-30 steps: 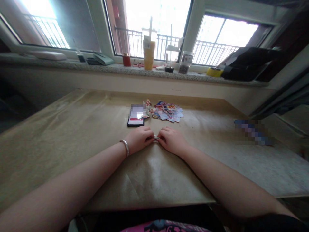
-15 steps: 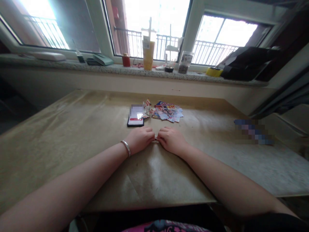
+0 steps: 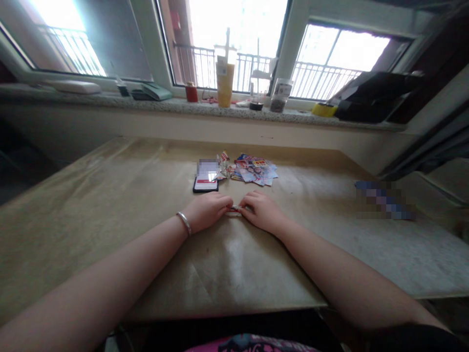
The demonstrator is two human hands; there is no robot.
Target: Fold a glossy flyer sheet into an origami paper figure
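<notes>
A small, narrow piece of folded paper [image 3: 233, 213], whitish with some red, lies on the table between my hands. My left hand [image 3: 207, 211], with a silver bangle at its wrist, has its fingers closed on the paper's left end. From the other side my right hand [image 3: 263, 213] pinches the right end. Both hands rest low at the tabletop, and their fingers hide much of the paper. Just beyond the left hand lies a phone [image 3: 205, 185] with a lit screen, its upper part blurred out.
Crumpled printed paper [image 3: 224, 168] touches the phone, beside a fanned pile of colourful printed sheets [image 3: 255, 169]. A blurred bluish item [image 3: 384, 199] lies on the table's right side. Cups, including a tall yellow drink [image 3: 224, 83], and a red jar [image 3: 191, 92] line the stone windowsill [image 3: 146, 105].
My left hand has shifted slightly to the left, widening the gap between the hands. More of the folded paper shows between them. The phone and sheets stay where they were.
</notes>
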